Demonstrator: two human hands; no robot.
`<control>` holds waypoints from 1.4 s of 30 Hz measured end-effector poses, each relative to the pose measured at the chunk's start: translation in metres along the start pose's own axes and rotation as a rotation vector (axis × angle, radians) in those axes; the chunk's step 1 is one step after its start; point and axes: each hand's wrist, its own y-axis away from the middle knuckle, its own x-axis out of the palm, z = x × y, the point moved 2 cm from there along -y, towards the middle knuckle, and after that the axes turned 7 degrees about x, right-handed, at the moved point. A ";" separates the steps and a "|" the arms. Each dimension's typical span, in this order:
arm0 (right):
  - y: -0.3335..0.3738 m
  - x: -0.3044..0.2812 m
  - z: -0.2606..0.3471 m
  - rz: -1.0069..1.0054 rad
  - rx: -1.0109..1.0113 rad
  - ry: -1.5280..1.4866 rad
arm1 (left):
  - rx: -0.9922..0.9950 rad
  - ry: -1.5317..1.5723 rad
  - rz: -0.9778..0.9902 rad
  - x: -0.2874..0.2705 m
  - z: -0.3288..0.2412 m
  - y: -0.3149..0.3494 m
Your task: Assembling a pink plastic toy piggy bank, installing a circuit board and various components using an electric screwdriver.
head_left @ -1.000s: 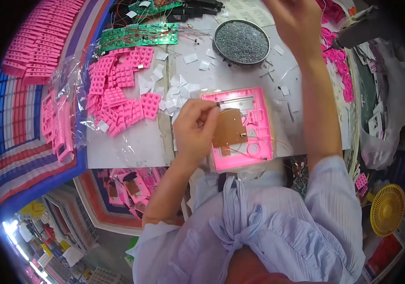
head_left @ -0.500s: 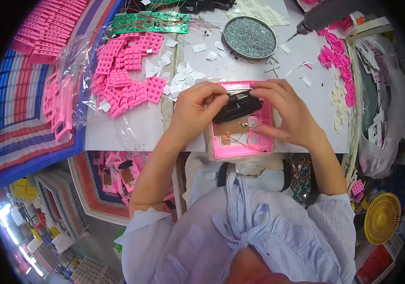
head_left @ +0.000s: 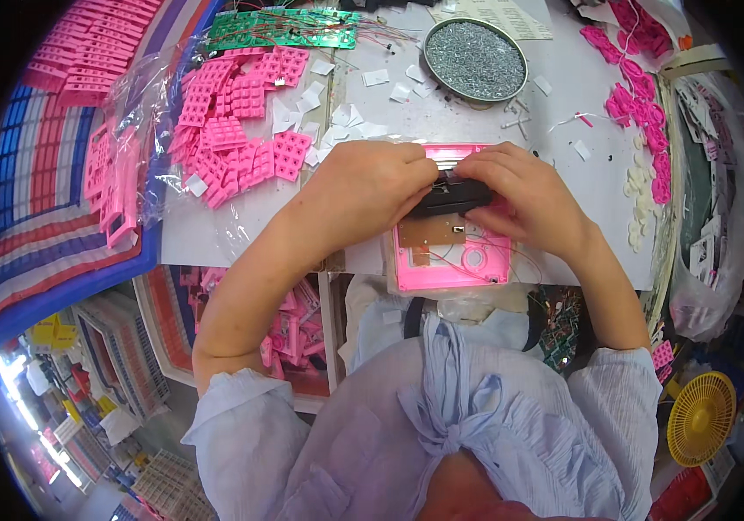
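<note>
In front of me on the table lies a pink plastic casing, its inside facing up. A brown circuit board with thin wires sits in it. Over the casing's far half, an oblong black plastic part is held between my two hands. My left hand has its fingers closed at the part's left end, with the fingertips partly hidden. From the right, my right hand grips the other end with bent fingers and thumb. How the part sits against the casing is hidden below my fingers.
A round tin of small screws stands beyond the casing. Pink keypad pieces, white paper bits and green circuit boards lie left. Pink cord bundles line the right edge. Pink parts fill a drawer below.
The black part has turned from a slant to nearly level over the casing. My left hand has moved right across it; my right fingers have closed in. The power screwdriver has left view.
</note>
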 end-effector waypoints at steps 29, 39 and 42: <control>0.008 0.004 0.038 0.008 -0.064 0.347 | -0.462 0.503 0.043 0.014 -0.005 0.006; 0.001 0.004 0.045 0.037 -0.041 0.389 | -0.507 0.511 0.045 0.014 -0.003 0.003; 0.004 0.005 0.057 0.040 -0.018 0.532 | -0.510 0.530 0.066 0.015 0.002 -0.002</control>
